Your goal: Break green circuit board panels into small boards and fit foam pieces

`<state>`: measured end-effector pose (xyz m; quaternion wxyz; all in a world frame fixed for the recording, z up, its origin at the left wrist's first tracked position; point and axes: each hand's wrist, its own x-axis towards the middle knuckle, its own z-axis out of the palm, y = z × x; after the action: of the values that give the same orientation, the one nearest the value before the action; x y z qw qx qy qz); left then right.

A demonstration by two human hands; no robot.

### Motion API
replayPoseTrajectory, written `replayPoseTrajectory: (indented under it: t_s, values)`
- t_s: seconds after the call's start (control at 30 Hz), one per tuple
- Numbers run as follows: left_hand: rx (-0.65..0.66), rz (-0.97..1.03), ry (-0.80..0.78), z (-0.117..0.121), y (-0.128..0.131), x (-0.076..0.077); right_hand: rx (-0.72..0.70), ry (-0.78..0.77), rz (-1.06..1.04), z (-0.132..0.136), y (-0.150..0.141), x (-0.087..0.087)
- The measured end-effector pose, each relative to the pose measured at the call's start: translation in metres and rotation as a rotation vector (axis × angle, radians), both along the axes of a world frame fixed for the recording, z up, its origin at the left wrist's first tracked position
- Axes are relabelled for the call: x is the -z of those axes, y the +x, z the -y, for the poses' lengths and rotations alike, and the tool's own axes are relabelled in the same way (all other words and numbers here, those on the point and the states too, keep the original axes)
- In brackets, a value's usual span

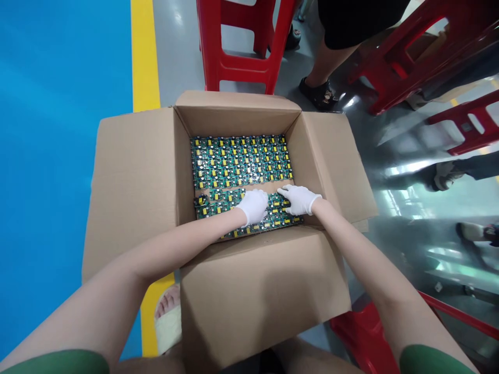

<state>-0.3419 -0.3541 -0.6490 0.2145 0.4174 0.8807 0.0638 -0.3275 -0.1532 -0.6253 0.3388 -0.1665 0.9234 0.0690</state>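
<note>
Both of my hands wear white gloves and reach into an open cardboard box [237, 122]. Rows of green circuit boards with yellow and black parts fill it: a far panel group of circuit boards [241, 161] and a near group of circuit boards [214, 208]. A strip of bare cardboard shows between the groups. My left hand [255, 206] rests over the near boards, fingers curled downward; what lies under them is hidden. To its right, my right hand [299, 200] touches the near boards at the box's right side, its fingers spread. One dark part [201, 200] stands higher at the left wall.
The box flaps are folded outward, with the left flap [130, 187] over blue floor and a yellow line [146, 57]. A red stool [245, 65] stands just behind the box. More red stools and other people's legs and shoes [319, 96] are at the right.
</note>
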Motion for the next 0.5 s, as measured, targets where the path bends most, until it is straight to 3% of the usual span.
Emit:
replayPoseTrajectory:
  t_s: [0.27,0.5]
  values:
    - [-0.038,-0.013,0.049,0.002,-0.004,-0.007,0.001,0.029,-0.102,0.011,-0.003,-0.004]
    - [-0.038,0.08,0.111,0.01,-0.015,-0.014,0.06,-0.024,-0.1,0.001,-0.009,-0.027]
